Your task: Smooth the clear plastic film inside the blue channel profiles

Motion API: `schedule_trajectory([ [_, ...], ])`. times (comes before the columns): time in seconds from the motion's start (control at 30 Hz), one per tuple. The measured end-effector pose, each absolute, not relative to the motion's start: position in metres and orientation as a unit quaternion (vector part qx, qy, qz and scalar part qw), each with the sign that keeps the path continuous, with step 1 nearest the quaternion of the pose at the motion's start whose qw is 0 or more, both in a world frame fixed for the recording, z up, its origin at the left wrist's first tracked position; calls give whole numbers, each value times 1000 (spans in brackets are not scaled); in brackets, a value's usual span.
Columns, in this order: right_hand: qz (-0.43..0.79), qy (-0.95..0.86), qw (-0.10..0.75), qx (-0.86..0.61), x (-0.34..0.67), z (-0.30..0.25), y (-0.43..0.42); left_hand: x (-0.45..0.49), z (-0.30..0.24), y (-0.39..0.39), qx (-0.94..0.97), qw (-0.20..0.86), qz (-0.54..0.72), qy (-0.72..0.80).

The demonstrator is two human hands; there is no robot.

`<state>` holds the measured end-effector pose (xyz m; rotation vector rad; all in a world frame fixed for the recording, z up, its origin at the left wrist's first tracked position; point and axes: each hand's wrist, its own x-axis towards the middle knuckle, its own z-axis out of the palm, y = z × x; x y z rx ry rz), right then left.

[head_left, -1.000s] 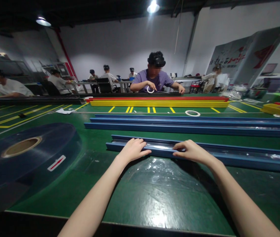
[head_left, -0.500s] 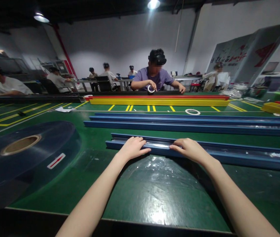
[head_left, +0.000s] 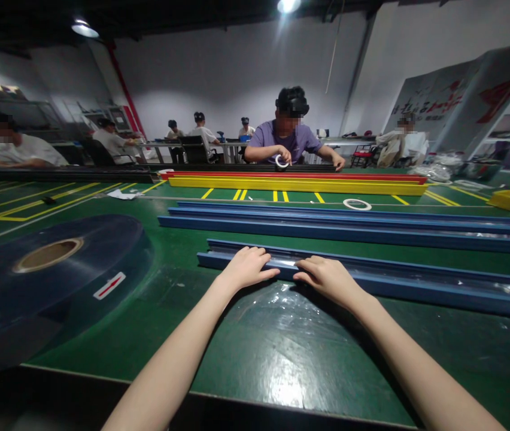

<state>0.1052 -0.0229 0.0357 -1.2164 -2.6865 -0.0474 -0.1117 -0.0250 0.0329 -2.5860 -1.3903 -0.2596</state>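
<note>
Taking the two hands as the centre of the clock, a blue channel (head_left: 385,281) lies under them on the green table (head_left: 255,359), its near end toward nine o'clock and its length running out of view at three o'clock. The left hand (head_left: 246,267) is laid over it with fingers across the opening and thumb spread at the near wall. The right hand (head_left: 327,275) is just beside, with fingers bent over the same wall; I cannot tell whether either hand is pinching something. Between the fingertips, shiny clear film (head_left: 287,263) shows inside the channel. At nine o'clock stands a big reel (head_left: 79,281); at one o'clock lie more blue channels (head_left: 349,230); at two, a white ring (head_left: 357,209); and farther, at twelve, a yellow profile (head_left: 297,186).
</note>
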Motion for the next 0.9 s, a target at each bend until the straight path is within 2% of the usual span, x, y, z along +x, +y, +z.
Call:
schedule_trajectory([
  [0.3, -84, -908, 51, -408, 100, 44, -23, -111, 34, -26, -874, 95, -79, -469],
  [0.53, -52, -903, 6, -426, 108, 54, -27, -108, 35, -28, -878, 91, -86, -463],
  [0.7, -6, -896, 7, -445, 117, 56, -28, -109, 40, -26, -870, 45, -88, -483],
  [0.9, 29, -890, 34, -453, 121, 55, -27, -125, 48, -23, -824, -68, -80, -557],
])
